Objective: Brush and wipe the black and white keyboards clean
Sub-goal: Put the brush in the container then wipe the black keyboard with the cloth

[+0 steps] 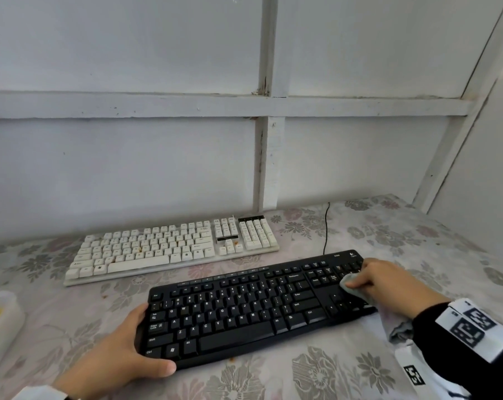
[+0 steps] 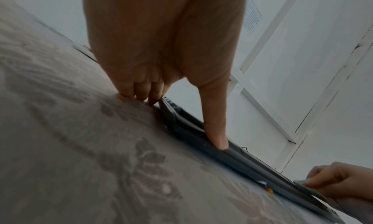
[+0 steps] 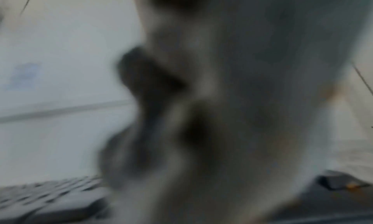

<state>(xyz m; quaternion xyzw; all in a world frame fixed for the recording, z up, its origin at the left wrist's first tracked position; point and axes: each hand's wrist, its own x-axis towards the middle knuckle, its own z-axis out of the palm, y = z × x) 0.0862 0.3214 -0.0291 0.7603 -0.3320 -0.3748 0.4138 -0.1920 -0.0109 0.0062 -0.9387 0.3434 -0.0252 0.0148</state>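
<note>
Right grip (image 1: 381,280) pinching grey cloth (image 1: 349,283) on black keyboard (image 1: 244,310); left grip (image 1: 123,349) clasping its corner.

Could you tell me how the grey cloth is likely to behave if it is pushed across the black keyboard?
The grey cloth probably flexes: it bunches under the right hand. Its trailing tail suggests it may snag keys.

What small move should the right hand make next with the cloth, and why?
Probably sweep the cloth leftward along the black keyboard. The right hand presses it on the far-right keys only, and the left hand steadies the opposite end.
</note>
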